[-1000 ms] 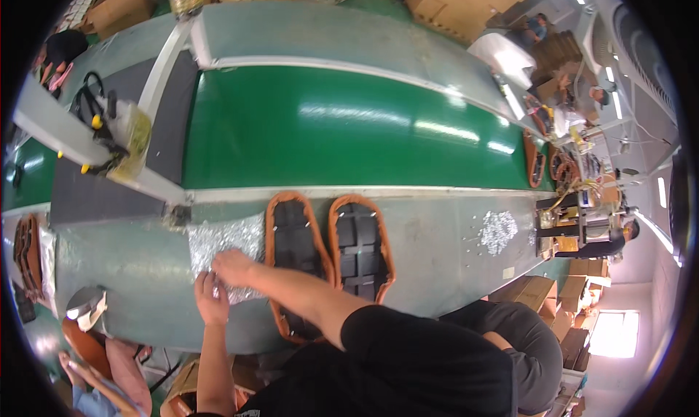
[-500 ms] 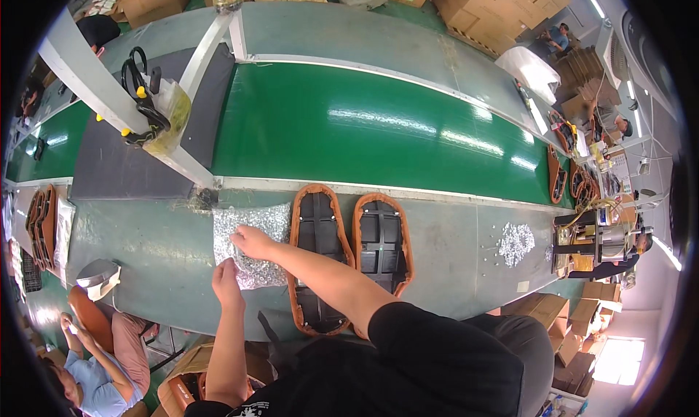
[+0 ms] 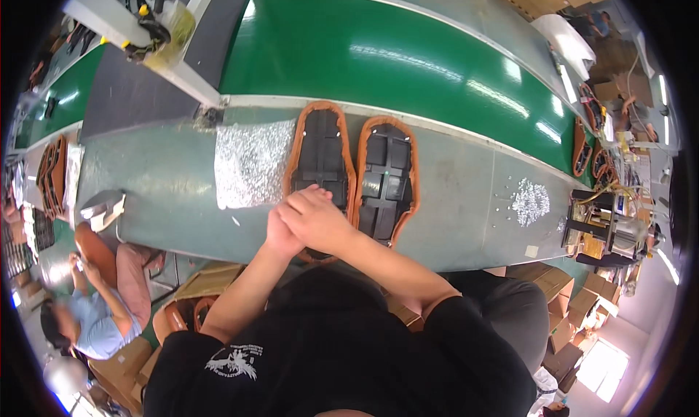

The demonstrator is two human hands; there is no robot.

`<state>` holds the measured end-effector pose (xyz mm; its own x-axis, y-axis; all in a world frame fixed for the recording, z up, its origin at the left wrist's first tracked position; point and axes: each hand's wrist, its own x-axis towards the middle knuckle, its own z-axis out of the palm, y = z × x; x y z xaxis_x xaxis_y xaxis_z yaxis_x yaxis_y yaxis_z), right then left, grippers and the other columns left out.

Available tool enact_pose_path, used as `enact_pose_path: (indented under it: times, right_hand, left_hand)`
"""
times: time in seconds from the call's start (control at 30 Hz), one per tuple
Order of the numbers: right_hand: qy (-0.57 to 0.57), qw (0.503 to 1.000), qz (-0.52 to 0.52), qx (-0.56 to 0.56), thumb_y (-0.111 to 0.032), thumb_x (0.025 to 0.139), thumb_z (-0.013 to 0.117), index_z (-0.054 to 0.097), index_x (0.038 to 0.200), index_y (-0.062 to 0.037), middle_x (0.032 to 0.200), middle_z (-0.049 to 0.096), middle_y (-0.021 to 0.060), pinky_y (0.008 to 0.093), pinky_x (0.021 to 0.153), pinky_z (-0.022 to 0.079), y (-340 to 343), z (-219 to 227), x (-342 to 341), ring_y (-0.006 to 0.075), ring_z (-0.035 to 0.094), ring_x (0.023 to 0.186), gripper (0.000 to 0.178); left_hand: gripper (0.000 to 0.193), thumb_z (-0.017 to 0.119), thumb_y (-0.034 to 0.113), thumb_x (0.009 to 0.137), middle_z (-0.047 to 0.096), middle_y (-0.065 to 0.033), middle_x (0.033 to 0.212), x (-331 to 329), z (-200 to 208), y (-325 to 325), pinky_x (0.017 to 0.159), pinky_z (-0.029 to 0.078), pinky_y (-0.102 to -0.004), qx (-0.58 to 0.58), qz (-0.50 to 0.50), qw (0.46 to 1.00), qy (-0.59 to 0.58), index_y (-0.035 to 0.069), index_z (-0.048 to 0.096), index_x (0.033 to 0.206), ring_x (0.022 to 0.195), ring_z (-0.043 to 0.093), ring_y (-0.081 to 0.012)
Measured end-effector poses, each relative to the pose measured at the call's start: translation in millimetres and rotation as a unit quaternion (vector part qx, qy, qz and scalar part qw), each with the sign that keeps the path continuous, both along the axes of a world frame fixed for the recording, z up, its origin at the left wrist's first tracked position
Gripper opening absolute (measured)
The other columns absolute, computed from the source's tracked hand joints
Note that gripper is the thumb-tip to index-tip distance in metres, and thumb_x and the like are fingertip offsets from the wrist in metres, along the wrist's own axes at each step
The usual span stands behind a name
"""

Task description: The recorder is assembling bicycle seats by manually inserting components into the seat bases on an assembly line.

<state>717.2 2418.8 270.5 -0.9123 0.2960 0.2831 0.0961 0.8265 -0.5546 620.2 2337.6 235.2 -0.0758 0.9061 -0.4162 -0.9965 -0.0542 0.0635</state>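
My left hand [image 3: 281,232] and my right hand [image 3: 315,217] are pressed together above the near part of the left long pad [image 3: 320,149]. Both have curled fingers; whatever lies between them is hidden. This pad has an orange-brown padded rim, a black plastic inside and small white pieces near its corners. To its right, almost touching, is a similar pad [image 3: 384,171], black ribbed side up. A clear bag of small shiny pieces [image 3: 251,163] lies flat at the left pad's left side. One small white piece [image 3: 235,221] rests on the table just below the bag.
A heap of small whitish pieces [image 3: 530,202] is spread at the table's right, beside a metal machine [image 3: 608,231]. Beyond the table runs a green conveyor belt [image 3: 306,49]. A white post [image 3: 186,82] stands at the far left. A seated person [image 3: 102,319] works at lower left.
My hands have left the bag, moved right and come together over the left pad. The view has shifted, so the table sits higher in the picture.
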Motion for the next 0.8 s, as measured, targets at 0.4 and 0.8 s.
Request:
enact_pose_path:
  times: [0.4, 0.8]
  right_hand:
    - [0.018, 0.973, -0.078, -0.215, -0.005, 0.094, 0.064, 0.071, 0.114, -0.0027, 0.09, 0.064, 0.0122, 0.0364, 0.074, 0.053, 43, 25, 34, 0.0294, 0.065, 0.084, 0.021]
    - [-0.102, 0.989, -0.065, -0.087, -0.012, 0.094, 0.064, 0.075, 0.104, -0.0048, 0.097, 0.068, 0.0149, 0.043, 0.082, 0.054, 159, -128, -78, 0.036, 0.066, 0.092, 0.016]
  left_hand:
    - [0.027, 0.047, 0.023, 0.108, 0.066, -0.008, 0.107, 10, -3, 12, 0.086, 0.057, -0.033, -0.167, -0.132, 0.977, 0.021, 0.002, 0.061, 0.119, 0.1, 0.066, -0.0187]
    - [0.024, 0.056, 0.023, 0.105, 0.058, 0.0003, 0.088, -25, -39, -32, 0.071, 0.05, -0.027, -0.253, -0.163, 0.946, 0.119, 0.005, 0.068, 0.115, 0.077, 0.055, -0.0113]
